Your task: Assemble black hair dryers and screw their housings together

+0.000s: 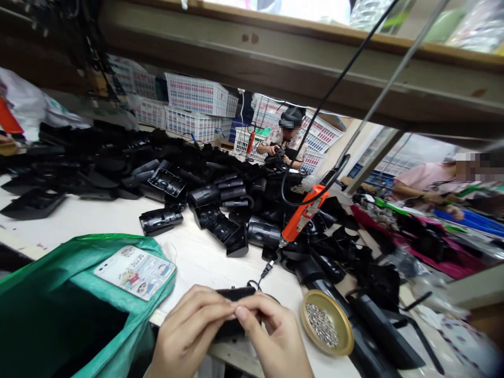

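At the table's front edge, my left hand (192,325) and my right hand (271,331) are closed around a black plastic part (236,292). Their fingertips meet over its middle and cover much of it; whether something small is pinched there I cannot tell. Just beyond my fingers lies a black cord with a two-pin plug (268,269). A yellow-brown bowl (348,336) of small metal screws (323,325) stands right of my right hand. An orange electric screwdriver (301,218) hangs tip down on its cable, past the plug.
Black plastic housings (205,197) are heaped across the white table (106,220). On the left a green bag (79,294) gapes at the edge, a phone in a cartoon case (136,270) on it. A shelf beam (252,47) crosses overhead. Two people (289,139) work beyond, near stacked crates (197,94).
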A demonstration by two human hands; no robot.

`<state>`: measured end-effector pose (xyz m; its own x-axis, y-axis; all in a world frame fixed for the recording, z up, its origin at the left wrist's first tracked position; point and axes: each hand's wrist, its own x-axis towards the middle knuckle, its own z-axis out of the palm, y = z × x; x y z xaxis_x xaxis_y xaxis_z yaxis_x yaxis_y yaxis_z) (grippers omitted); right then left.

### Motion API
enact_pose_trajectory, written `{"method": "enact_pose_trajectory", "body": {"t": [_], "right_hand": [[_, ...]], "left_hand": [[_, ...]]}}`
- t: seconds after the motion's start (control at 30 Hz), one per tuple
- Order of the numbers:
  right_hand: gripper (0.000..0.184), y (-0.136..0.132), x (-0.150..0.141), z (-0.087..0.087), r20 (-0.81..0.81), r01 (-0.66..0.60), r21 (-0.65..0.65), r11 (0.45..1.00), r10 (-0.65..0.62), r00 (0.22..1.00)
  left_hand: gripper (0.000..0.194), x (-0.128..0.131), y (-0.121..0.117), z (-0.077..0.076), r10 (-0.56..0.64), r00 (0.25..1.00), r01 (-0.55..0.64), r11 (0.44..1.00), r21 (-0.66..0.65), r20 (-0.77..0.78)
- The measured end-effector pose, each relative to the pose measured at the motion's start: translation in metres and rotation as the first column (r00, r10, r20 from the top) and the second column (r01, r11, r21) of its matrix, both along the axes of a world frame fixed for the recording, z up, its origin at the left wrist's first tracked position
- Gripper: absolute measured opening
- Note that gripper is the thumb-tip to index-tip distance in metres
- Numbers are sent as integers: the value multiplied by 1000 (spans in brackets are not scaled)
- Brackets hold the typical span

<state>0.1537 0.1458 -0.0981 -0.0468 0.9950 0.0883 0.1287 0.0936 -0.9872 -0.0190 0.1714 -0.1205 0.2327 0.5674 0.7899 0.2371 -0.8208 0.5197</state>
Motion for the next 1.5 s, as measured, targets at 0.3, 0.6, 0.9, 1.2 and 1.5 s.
{"method": "enact_pose_trajectory", "body": {"t": [0.3, 0.6, 0.9, 1.2, 1.5], "right_hand": [[24, 47, -7, -1, 557, -115, 152, 982, 11, 830], [21, 58, -6, 20, 856, -381, 22, 924, 179, 485], [31, 54, 9, 22, 844, -442, -8, 897, 243, 478], [38, 59, 13, 4, 798, -366, -54, 929, 260, 543], [29, 52, 16, -9, 589, -241, 222, 945, 67, 805]], "left_hand": [[21, -34, -12, -23, 122, 964, -129, 991, -16, -236], [25, -25, -24, -52, 163, 956, -174, 984, -24, -245], [19, -19, -10, -41, 213, 965, -228, 970, -84, -153], [26, -27, -1, -38, 210, 925, -217, 976, 15, -317], [51, -33, -2, -48, 174, 903, -275, 937, -217, -393]]}}
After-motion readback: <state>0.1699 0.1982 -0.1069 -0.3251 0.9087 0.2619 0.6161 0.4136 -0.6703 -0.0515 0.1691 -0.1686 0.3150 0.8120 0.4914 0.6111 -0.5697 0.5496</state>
